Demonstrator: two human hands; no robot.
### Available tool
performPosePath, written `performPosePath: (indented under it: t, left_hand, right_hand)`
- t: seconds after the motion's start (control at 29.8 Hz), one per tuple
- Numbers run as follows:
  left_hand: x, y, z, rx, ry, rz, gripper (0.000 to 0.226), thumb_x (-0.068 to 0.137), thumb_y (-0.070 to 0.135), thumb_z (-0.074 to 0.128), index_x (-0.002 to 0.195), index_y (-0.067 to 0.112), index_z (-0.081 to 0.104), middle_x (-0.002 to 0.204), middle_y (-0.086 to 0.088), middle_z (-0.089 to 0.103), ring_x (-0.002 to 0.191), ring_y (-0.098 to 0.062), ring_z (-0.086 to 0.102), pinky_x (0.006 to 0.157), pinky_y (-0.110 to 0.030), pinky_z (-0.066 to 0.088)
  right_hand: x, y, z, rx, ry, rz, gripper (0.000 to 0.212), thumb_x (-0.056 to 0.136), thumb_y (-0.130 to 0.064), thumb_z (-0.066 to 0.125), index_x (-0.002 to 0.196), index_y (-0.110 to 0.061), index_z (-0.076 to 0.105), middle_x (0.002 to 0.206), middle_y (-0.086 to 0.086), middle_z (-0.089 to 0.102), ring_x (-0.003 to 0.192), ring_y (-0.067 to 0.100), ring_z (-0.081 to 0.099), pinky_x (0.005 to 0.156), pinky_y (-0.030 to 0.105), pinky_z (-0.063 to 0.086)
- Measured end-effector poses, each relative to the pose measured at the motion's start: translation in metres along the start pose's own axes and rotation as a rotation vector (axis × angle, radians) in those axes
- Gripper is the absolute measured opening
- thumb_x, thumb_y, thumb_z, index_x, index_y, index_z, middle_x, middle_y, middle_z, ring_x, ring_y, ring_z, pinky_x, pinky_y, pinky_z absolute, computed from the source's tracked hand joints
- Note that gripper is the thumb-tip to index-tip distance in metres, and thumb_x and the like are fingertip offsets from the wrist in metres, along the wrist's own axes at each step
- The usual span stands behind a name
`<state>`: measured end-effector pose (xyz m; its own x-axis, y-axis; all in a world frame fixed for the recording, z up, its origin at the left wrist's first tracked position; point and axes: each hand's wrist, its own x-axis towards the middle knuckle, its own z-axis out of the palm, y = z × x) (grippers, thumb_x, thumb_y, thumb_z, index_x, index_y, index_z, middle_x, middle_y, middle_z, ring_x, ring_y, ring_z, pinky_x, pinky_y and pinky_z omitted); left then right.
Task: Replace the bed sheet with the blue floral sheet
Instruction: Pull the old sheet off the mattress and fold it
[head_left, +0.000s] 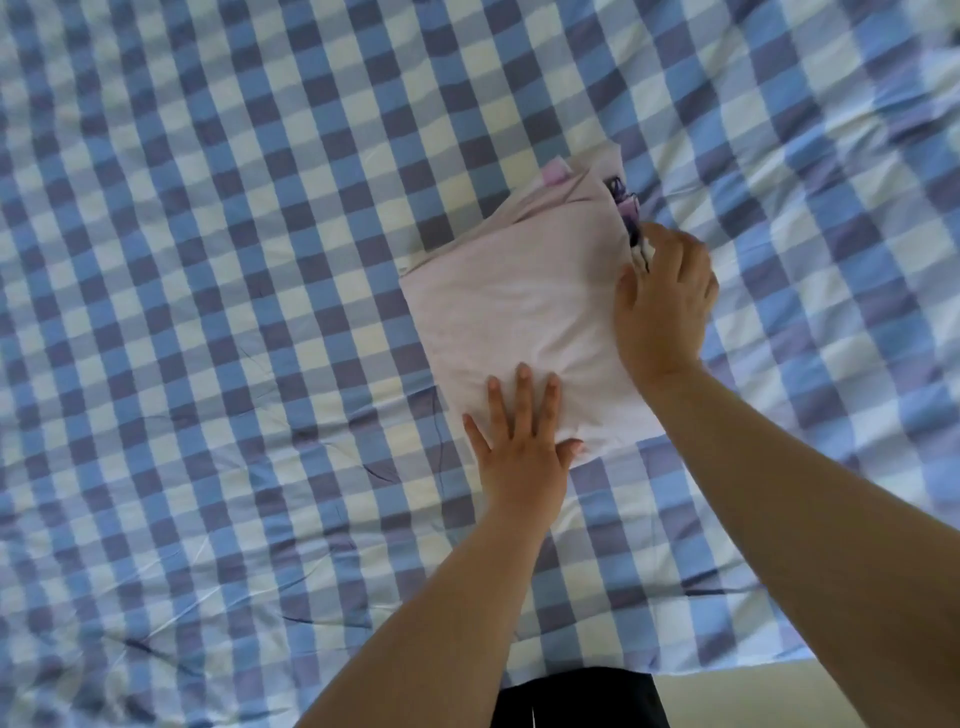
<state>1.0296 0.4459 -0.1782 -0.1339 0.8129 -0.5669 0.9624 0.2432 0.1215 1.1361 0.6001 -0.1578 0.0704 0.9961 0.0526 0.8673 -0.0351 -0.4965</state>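
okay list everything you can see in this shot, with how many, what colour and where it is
checked sheet: one, blue, navy and white squares, spread wrinkled over the bed, fills nearly the whole view
folded sheet: one bundle, pale pink outside with a purple and dark print showing at its right edge, lies on the checked sheet, right of centre
floor strip: one, pale beige, bottom right past the bed's edge
dark clothing: one piece, black, bottom centre, on the person
left hand: one, fingers straight and spread, presses flat on the bundle's near edge
right hand: one, fingers curled at the bundle's right edge, where the print shows
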Motion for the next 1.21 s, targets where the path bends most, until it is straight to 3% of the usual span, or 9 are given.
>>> performPosePath:
  t: [0.13, 0.27, 0.4, 0.64, 0.8, 0.9, 1.04, 1.14, 1.21]
  left_hand:
    - [0.014, 0.012, -0.005, 0.025, -0.165, -0.058, 0.074, 0.099, 0.053, 0.02, 0.135, 0.028, -0.039, 0.132, 0.001, -0.057, 0.134, -0.032, -0.04, 0.11, -0.066, -0.007]
    - [0.016, 0.005, -0.004, -0.065, -0.157, -0.045, 0.077, 0.094, 0.062, 0.026, 0.135, 0.039, -0.036, 0.141, 0.012, -0.048, 0.136, -0.024, -0.039, 0.103, -0.07, -0.012]
    - [0.022, 0.003, -0.007, -0.121, -0.192, -0.023, 0.082, 0.092, 0.064, 0.031, 0.139, 0.041, -0.032, 0.147, 0.015, -0.042, 0.137, -0.021, -0.039, 0.105, -0.072, -0.009]
    - [0.026, -0.016, -0.015, -0.281, -0.235, 0.057, 0.093, 0.083, 0.064, 0.053, 0.146, 0.045, -0.013, 0.15, 0.024, -0.032, 0.14, -0.014, -0.032, 0.107, -0.067, -0.007]
    - [0.019, -0.034, -0.028, -0.602, -0.039, -0.05, 0.058, 0.089, 0.046, 0.057, 0.141, 0.031, 0.036, 0.154, 0.015, 0.024, 0.144, -0.012, 0.018, 0.116, -0.048, 0.019]
    - [0.003, -0.048, -0.036, -0.757, 0.017, -0.141, 0.052, 0.092, 0.04, 0.057, 0.139, 0.027, 0.041, 0.146, 0.009, 0.041, 0.135, -0.014, 0.036, 0.111, -0.037, 0.032]
    - [-0.042, -0.065, -0.039, -0.572, 0.095, -0.171, 0.063, 0.094, 0.046, 0.051, 0.148, 0.032, 0.022, 0.156, 0.009, 0.025, 0.145, -0.015, 0.019, 0.116, -0.042, 0.021]
    - [-0.088, -0.068, -0.057, -0.473, 0.253, -0.187, 0.09, 0.088, 0.043, 0.061, 0.151, 0.034, -0.003, 0.16, 0.006, -0.006, 0.148, -0.019, 0.001, 0.119, -0.043, 0.011]
    - [-0.12, -0.07, -0.072, -0.319, 0.452, -0.125, 0.102, 0.081, 0.043, 0.067, 0.151, 0.026, -0.006, 0.16, -0.004, -0.005, 0.148, -0.028, 0.003, 0.119, -0.047, 0.014]
  right_hand:
    - [-0.041, -0.03, 0.019, -0.128, -0.214, -0.626, 0.049, 0.099, -0.041, 0.035, 0.145, -0.026, 0.033, 0.151, 0.006, 0.034, 0.141, 0.03, 0.026, 0.112, 0.061, 0.016]
    - [0.014, 0.0, 0.049, -0.403, -0.564, -0.401, 0.065, 0.094, -0.06, 0.013, 0.149, -0.035, -0.013, 0.159, -0.006, -0.014, 0.146, 0.018, -0.014, 0.114, 0.061, -0.004]
    - [0.034, 0.009, 0.06, -0.458, -0.606, -0.349, 0.081, 0.087, -0.073, 0.014, 0.147, -0.032, -0.021, 0.157, -0.008, -0.022, 0.145, 0.017, -0.017, 0.112, 0.065, 0.0]
    - [0.02, 0.017, 0.03, -0.093, -0.482, 0.454, 0.119, 0.063, -0.078, 0.061, 0.149, -0.014, 0.01, 0.151, 0.015, 0.027, 0.137, 0.034, 0.029, 0.108, 0.049, 0.029]
    - [0.033, 0.035, 0.013, 0.195, -0.639, 0.68, 0.11, 0.057, -0.075, 0.07, 0.138, -0.009, 0.035, 0.13, 0.008, 0.052, 0.119, 0.032, 0.051, 0.099, 0.041, 0.042]
    - [0.036, 0.029, -0.006, 0.367, -0.877, 0.695, 0.094, 0.047, -0.073, 0.078, 0.118, -0.015, 0.061, 0.111, 0.005, 0.069, 0.098, 0.027, 0.067, 0.09, 0.039, 0.052]
    - [0.01, -0.019, -0.045, 0.559, -0.881, 0.477, 0.049, 0.071, -0.039, 0.079, 0.112, -0.015, 0.066, 0.101, 0.005, 0.072, 0.078, 0.018, 0.071, 0.065, 0.026, 0.056]
    - [-0.033, -0.081, -0.074, 0.421, -0.761, 0.253, 0.049, 0.077, -0.039, 0.075, 0.119, -0.019, 0.059, 0.102, -0.001, 0.064, 0.088, 0.018, 0.062, 0.076, 0.03, 0.05]
    - [-0.071, -0.119, -0.088, 0.266, -0.766, 0.074, 0.048, 0.08, -0.046, 0.068, 0.12, -0.023, 0.055, 0.103, -0.002, 0.064, 0.091, 0.021, 0.06, 0.08, 0.035, 0.05]
